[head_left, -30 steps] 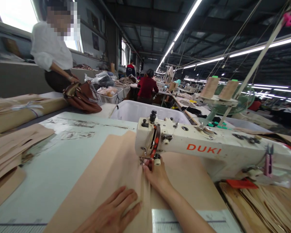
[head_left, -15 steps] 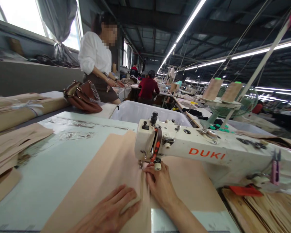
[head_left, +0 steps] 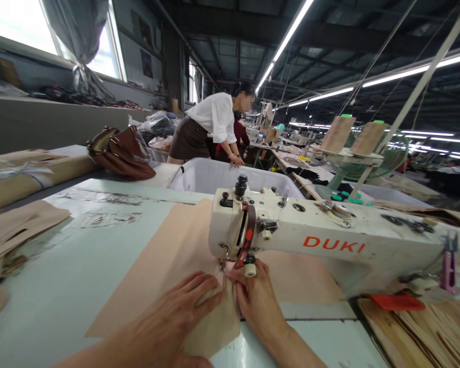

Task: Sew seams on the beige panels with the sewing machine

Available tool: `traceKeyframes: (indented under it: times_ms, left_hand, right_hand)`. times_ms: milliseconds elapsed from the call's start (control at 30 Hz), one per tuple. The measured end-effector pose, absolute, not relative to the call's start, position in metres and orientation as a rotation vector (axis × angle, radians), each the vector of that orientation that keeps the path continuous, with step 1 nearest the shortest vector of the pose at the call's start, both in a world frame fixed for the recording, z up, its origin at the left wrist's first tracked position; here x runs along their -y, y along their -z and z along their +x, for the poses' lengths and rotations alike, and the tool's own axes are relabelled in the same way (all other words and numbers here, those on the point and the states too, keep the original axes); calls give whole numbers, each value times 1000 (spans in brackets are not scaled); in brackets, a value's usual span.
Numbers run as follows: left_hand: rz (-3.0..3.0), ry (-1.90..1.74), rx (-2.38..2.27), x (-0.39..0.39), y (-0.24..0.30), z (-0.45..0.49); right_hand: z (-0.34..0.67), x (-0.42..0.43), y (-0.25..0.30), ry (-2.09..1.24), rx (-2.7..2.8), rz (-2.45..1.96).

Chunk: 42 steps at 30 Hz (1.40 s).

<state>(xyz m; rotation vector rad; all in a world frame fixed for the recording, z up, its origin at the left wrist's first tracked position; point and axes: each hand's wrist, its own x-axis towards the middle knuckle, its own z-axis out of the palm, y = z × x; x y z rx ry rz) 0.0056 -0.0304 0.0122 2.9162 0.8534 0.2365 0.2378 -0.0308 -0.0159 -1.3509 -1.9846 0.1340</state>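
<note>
Two hands press tan fabric flat under the needle of a white sewing machine

The left hand (head_left: 184,312) lies open, palm down, fingers spread on the fabric (head_left: 164,266) just left of the needle; the right hand (head_left: 255,299) also lies flat, fingertips close to the presser foot, and neither grips anything. The fabric is spread on the pale green desk (head_left: 61,286), running from the hands under the machine (head_left: 291,235) and away behind it. It looks thin, soft and light, likely to slide and wrinkle, so flat palms either side of the seam line seem the best hold. More tan pieces (head_left: 15,230) are stacked at the far left, a brown bag (head_left: 118,153) sits beyond, and a person in a white shirt (head_left: 210,128) leans on a white bin (head_left: 214,176)
</note>
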Motion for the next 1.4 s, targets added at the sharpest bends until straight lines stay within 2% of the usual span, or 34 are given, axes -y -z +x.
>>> traceKeyframes:
  times_ms: [433, 1400]
  left_hand:
    - [2619, -311, -911, 33, -5, 13]
    - [2666, -441, -771, 3, 0, 12]
  right_hand:
    - [236, 38, 9, -224, 1943, -1367]
    - [237, 30, 19, -83, 1993, -1490]
